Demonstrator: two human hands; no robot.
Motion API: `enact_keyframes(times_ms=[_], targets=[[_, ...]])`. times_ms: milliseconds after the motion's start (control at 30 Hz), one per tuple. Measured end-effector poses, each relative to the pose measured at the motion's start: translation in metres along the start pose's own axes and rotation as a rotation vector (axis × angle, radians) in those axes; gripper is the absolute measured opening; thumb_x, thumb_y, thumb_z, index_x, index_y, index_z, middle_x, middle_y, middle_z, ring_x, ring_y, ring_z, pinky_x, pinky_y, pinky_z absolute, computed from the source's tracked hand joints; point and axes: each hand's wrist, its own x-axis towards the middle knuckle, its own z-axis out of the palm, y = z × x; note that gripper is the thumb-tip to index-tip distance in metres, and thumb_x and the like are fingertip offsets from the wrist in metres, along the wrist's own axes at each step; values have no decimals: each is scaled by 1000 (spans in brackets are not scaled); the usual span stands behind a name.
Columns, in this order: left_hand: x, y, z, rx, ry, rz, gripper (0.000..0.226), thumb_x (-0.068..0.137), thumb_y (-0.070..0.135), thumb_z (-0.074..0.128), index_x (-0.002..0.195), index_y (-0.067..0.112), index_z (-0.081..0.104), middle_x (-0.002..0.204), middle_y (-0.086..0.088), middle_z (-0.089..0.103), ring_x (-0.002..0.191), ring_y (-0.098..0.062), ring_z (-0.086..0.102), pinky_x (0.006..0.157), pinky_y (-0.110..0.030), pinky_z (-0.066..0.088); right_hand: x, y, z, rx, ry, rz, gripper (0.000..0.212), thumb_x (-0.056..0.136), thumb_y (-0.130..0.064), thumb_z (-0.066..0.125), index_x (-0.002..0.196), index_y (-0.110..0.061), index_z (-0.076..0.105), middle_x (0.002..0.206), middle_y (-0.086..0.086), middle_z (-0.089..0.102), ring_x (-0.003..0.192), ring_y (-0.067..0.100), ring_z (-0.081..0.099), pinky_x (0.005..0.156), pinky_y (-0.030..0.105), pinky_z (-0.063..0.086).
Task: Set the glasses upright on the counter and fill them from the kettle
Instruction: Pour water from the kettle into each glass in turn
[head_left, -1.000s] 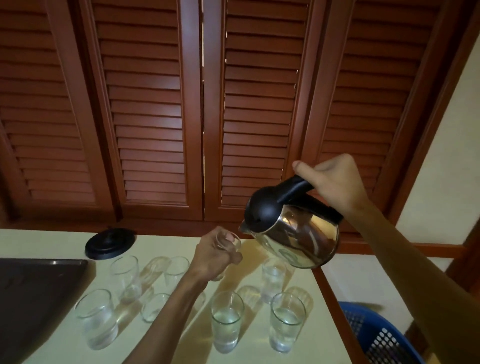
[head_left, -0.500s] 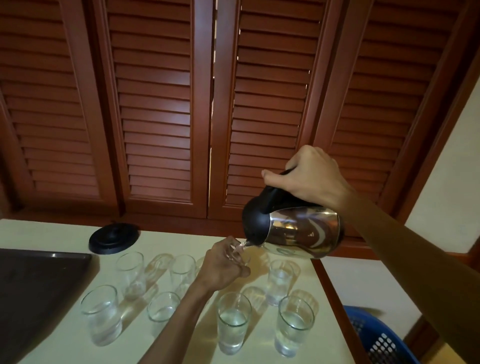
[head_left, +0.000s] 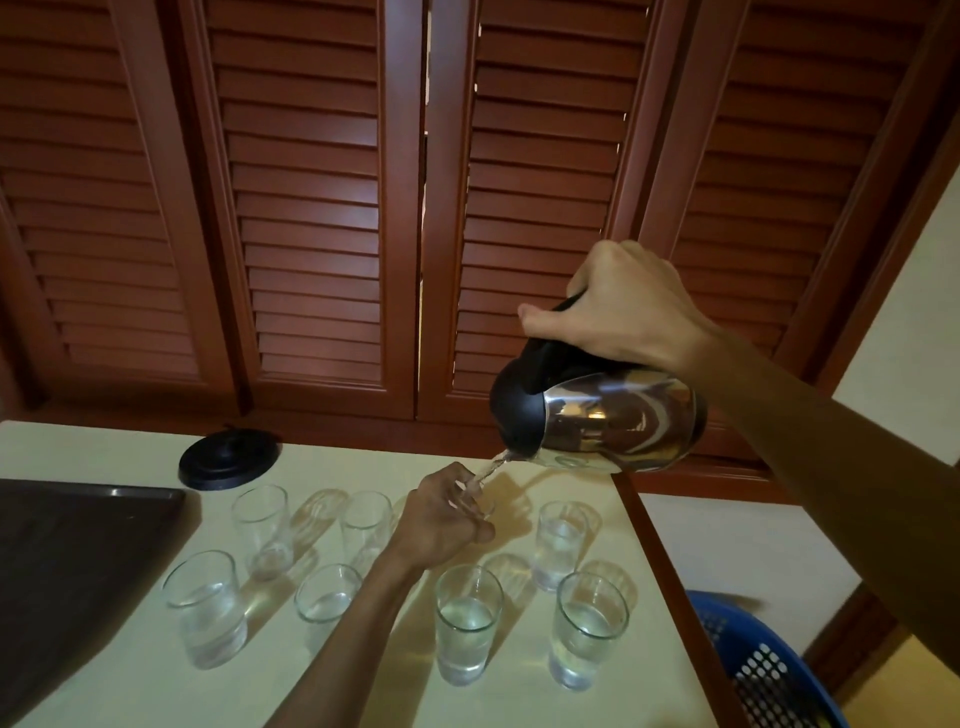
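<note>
My right hand grips the black handle of a steel kettle, tilted with its spout down to the left. A thin stream of water runs from the spout into a small glass that my left hand holds just above the counter. Several other glasses stand upright on the counter. Three on the right hold water, as does one at the front left. Others look nearly empty.
The kettle's black base sits at the back of the counter. A dark tray lies at the left. The counter's wooden edge runs along the right, with a blue basket below it. Louvred wooden shutters stand behind.
My right hand has tipped the kettle further, from raised and slanted to nearly level with the spout down. Water now flows into the glass my left hand holds.
</note>
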Motion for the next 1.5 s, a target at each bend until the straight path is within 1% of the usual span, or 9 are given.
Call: enact_keyframes(times_ms=[167, 400, 533, 667, 833, 1000, 1133, 1267, 1500], targets=[[2, -3, -1, 39, -11, -22, 37, 47, 15, 76, 83, 22, 66, 73, 9, 70, 69, -11, 63, 61, -22, 48, -1, 3, 0, 6, -28, 21, 63, 79, -70, 64, 54, -13, 62, 43, -5, 47, 50, 23, 60, 58, 28, 50], [5, -6, 2, 82, -33, 8, 35, 56, 2, 79, 86, 15, 67, 68, 10, 69, 59, -1, 60, 51, -7, 43, -2, 5, -3, -17, -28, 46, 61, 79, -69, 64, 51, -14, 59, 42, -6, 45, 48, 18, 52, 52, 26, 34], [5, -7, 2, 71, -37, 16, 33, 54, 5, 79, 78, 22, 65, 69, 8, 70, 59, -5, 60, 52, -10, 44, 0, 6, -3, -17, -32, 58, 62, 78, -69, 64, 53, -12, 63, 43, -5, 46, 48, 19, 52, 52, 26, 36], [6, -7, 4, 46, -50, 1, 34, 53, 4, 78, 83, 16, 67, 68, 7, 68, 59, -7, 58, 50, -10, 43, 1, 10, -1, -13, -36, 70, 66, 77, -70, 63, 56, -7, 67, 43, -4, 47, 49, 23, 57, 52, 26, 38], [5, -8, 7, 34, -58, 5, 34, 45, 12, 72, 77, 21, 63, 61, 11, 66, 50, 4, 56, 52, -12, 44, -1, 10, -1, -6, -59, 74, 67, 79, -70, 63, 61, -6, 70, 45, -3, 51, 56, 27, 65, 52, 25, 38], [6, -11, 9, 59, -64, 38, 35, 56, 0, 79, 72, 24, 59, 54, 16, 65, 49, 6, 56, 52, -11, 43, -3, 11, -1, 4, -68, 85, 68, 80, -70, 63, 61, -4, 71, 46, 0, 54, 57, 28, 68, 58, 27, 50], [10, -12, 10, 78, -58, 40, 33, 47, 13, 77, 74, 25, 61, 57, 20, 66, 57, 1, 59, 56, -15, 46, -5, 14, -1, 12, -44, 121, 67, 78, -70, 63, 58, -7, 70, 49, 5, 61, 56, 27, 67, 59, 30, 53], [12, -12, 11, 145, -52, 36, 37, 42, 26, 74, 77, 27, 61, 77, 2, 77, 74, -15, 73, 67, -26, 54, -8, 17, 0, 37, -23, 153, 67, 76, -70, 63, 61, -5, 72, 57, 11, 69, 56, 28, 67, 61, 35, 55], [12, -9, 13, 51, -48, 22, 37, 41, 20, 73, 76, 25, 63, 67, 11, 70, 58, -3, 61, 57, -16, 48, -10, 22, 5, 67, -14, 196, 63, 79, -66, 66, 63, -6, 74, 59, 12, 70, 56, 29, 68, 57, 33, 54]])
